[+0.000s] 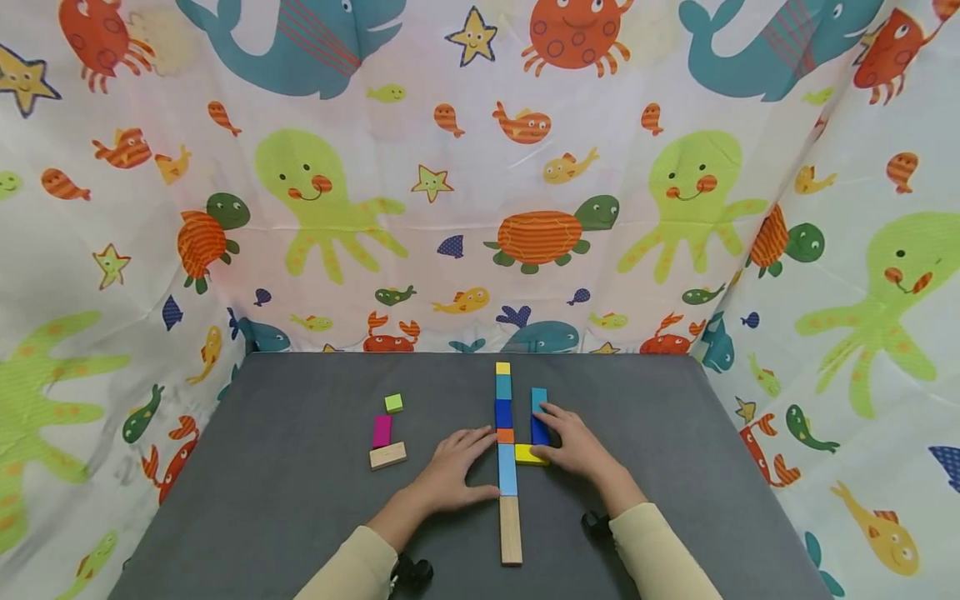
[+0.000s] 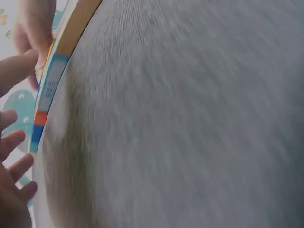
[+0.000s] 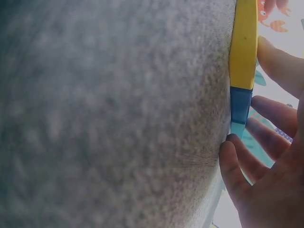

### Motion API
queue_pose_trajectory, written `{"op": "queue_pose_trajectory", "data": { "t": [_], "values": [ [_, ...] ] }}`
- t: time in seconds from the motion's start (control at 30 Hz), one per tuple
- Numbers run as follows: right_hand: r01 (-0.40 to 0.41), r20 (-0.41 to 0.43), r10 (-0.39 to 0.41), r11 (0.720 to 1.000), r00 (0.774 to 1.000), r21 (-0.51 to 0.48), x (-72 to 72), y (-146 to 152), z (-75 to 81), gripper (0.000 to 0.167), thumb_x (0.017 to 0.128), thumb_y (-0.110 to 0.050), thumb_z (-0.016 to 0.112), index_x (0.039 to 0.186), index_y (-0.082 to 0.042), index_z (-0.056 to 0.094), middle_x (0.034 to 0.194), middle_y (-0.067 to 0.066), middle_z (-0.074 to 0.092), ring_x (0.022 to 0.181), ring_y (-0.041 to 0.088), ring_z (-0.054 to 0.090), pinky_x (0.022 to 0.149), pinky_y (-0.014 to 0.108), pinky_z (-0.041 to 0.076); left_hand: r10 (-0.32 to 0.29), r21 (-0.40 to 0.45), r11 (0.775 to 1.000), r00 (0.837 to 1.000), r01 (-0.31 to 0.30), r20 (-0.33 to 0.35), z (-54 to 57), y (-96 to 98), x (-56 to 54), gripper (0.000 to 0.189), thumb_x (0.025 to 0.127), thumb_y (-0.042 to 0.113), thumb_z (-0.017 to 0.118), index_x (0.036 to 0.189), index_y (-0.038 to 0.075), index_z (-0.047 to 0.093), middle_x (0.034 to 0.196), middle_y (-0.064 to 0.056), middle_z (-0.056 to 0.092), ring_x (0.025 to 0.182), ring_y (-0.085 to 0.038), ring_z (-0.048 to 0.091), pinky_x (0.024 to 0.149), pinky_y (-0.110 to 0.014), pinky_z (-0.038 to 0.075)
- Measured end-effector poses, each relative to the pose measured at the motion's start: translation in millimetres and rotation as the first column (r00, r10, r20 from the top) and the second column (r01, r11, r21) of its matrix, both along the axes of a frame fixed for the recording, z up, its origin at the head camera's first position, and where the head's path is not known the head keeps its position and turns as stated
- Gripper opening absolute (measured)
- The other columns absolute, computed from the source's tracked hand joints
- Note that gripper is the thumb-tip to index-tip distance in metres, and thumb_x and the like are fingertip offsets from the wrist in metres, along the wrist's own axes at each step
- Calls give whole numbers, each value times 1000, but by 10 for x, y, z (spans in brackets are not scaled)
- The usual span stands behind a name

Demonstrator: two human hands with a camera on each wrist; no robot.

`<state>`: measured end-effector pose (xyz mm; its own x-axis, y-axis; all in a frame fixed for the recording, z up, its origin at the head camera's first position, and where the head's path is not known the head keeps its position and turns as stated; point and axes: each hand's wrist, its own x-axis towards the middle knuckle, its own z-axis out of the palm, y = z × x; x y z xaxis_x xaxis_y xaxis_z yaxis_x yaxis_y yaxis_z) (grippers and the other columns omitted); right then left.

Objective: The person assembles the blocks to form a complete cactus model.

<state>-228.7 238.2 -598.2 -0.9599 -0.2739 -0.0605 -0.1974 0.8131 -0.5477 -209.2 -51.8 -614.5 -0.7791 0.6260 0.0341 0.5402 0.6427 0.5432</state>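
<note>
A straight row of blocks runs away from me on the grey table: a plain wooden block (image 1: 511, 533) nearest, then a light blue block (image 1: 507, 471), an orange one (image 1: 506, 436), a dark blue one (image 1: 503, 413), a teal one (image 1: 503, 387) and a yellow one (image 1: 503, 368) farthest. Along its left side lies my left hand (image 1: 452, 473), fingers spread, fingertips by the orange block and thumb by the light blue block's near end. My right hand (image 1: 576, 448) touches a second line with loosely extended fingers: a yellow block (image 3: 243, 45), a dark blue block (image 3: 240, 104) and a teal block (image 1: 538, 397).
To the left stand a green cube (image 1: 393, 403), a magenta block (image 1: 382, 432) and another wooden block (image 1: 387, 456), apart from the row. A patterned sea-animal curtain (image 1: 457, 242) hangs behind and beside the grey table (image 1: 300, 517).
</note>
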Motion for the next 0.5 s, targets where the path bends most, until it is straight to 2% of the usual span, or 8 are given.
{"op": "queue_pose_trajectory", "data": {
  "t": [0.1, 0.23, 0.33, 0.5],
  "values": [
    [-7, -4, 7, 1000, 1000, -15, -1, -4, 13, 72, 96, -39, 79, 157, -12, 53, 170, 13, 38, 153, 44, 36, 118, 67, 37, 71, 89, 994, 992, -62, -102, 17, -160, 1, 77, 93, 48, 78, 159, 18, 51, 162, -5, 50, 147, -35, 42, 116, -70, 33],
    [-26, -5, 26, 1000, 1000, 1, -5, 6, 27, 73, 97, -39, 78, 158, -11, 51, 170, 14, 37, 153, 45, 35, 118, 66, 37, 202, 196, 967, 961, -164, -188, 124, -381, 15, 63, 90, 30, 83, 147, 12, 64, 147, -10, 61, 138, -38, 49, 108, -68, 40],
    [-34, -2, 34, 999, 999, 13, -6, 7, 28, 73, 98, -39, 77, 159, -11, 50, 170, 14, 37, 153, 46, 34, 118, 67, 37, 306, 249, 934, 932, -255, -193, 156, -557, 10, 59, 88, 26, 85, 142, 11, 67, 140, -12, 64, 133, -39, 51, 104, -67, 42],
    [-41, 6, 41, 999, 999, 20, 0, -2, 31, 73, 97, -38, 78, 159, -9, 50, 170, 16, 36, 154, 47, 34, 118, 67, 36, 447, 302, 871, 880, -388, -159, 103, -829, -1, 59, 85, 22, 89, 139, 8, 68, 135, -15, 63, 129, -40, 51, 100, -67, 41]
  ]
}}
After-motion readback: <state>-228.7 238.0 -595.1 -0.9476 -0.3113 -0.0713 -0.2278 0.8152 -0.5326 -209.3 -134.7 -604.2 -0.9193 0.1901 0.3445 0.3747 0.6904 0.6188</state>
